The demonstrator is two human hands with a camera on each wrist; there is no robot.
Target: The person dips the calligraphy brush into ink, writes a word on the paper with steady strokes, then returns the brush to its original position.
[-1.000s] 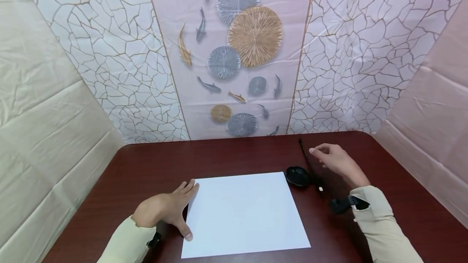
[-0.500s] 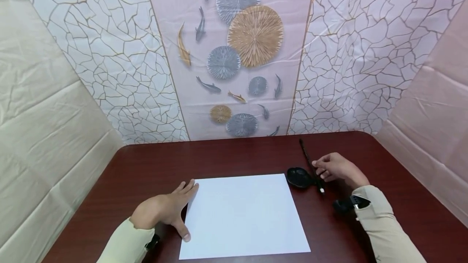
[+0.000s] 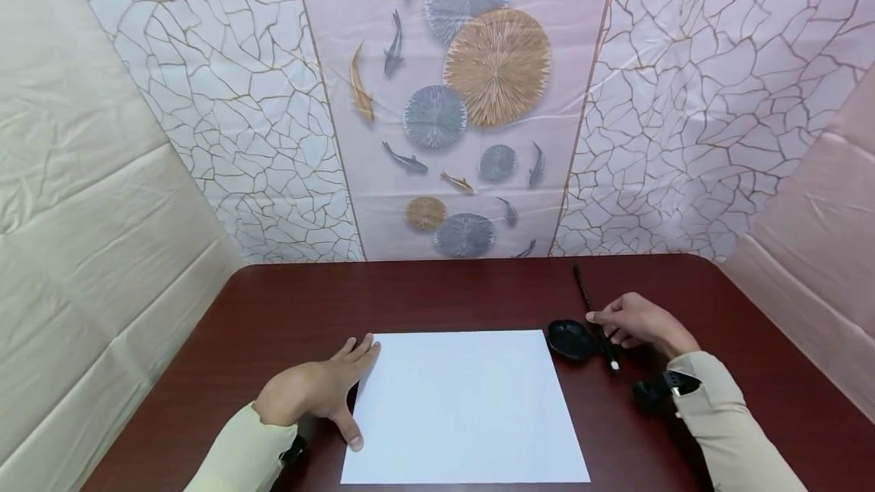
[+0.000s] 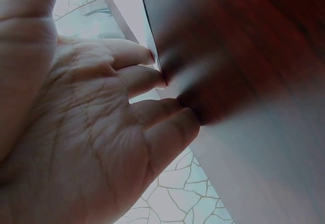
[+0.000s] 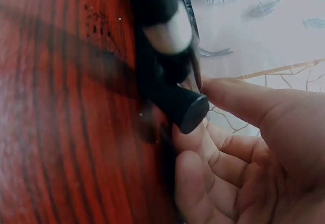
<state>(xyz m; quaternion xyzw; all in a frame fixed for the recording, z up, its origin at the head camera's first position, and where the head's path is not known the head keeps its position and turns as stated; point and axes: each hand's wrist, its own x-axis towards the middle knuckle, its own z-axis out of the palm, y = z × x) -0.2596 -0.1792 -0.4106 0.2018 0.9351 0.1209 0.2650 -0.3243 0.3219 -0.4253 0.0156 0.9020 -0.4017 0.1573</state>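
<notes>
My left hand (image 3: 317, 389) rests spread at the left edge of a white sheet of paper (image 3: 472, 408), its thumb on the lower left part and its fingertips at the upper left corner. In the left wrist view the palm (image 4: 86, 117) shows, fingers straight down to the surface. My right hand (image 3: 639, 323) pinches the dark shaft of a writing brush (image 3: 583, 287) between thumb and fingers. The brush slants across the short handle of a small black dish (image 3: 569, 340). Up close in the right wrist view, its white-banded, black-tipped end (image 5: 171, 33) is near the stubby handle (image 5: 189, 113).
A dark red-brown table (image 3: 294, 302) carries everything. Patterned cloth (image 3: 499, 67) with fish and round leaf shapes hangs behind its back edge. Plain pale cloth (image 3: 75, 249) hangs at the left, with more at the right. Small dark specks (image 5: 96, 26) mark the wood near the brush.
My right hand has come down toward me from above the brush and now pinches its shaft. The left hand stays on the paper. The head view has shifted slightly.
</notes>
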